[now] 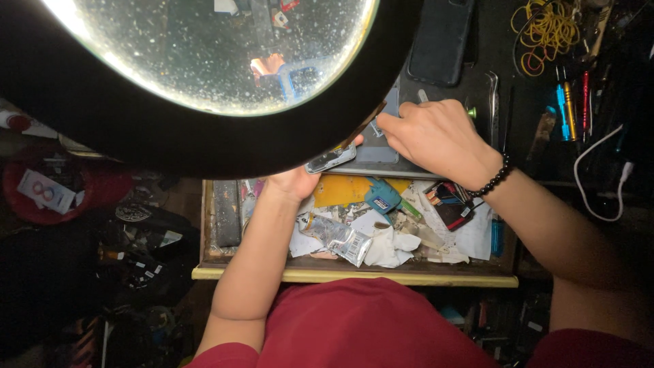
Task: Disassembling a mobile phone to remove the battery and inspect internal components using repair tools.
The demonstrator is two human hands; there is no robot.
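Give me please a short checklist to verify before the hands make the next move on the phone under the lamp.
1. Left hand supports the phone: ok.
2. Right hand rests on the grey phone back: ok.
3. Thin tool in right fingertips: cannot tell, too small.
4. Magnifier lamp lit above the work: ok.
5. Tweezers within reach, right of the hand: ok.
6. Open drawer below is cluttered with scraps: not ok.

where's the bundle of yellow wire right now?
In the head view the yellow wire bundle lies at the top right of the dark bench, just above the coloured-handled screwdrivers and right of the black phone case, well beyond the right hand.
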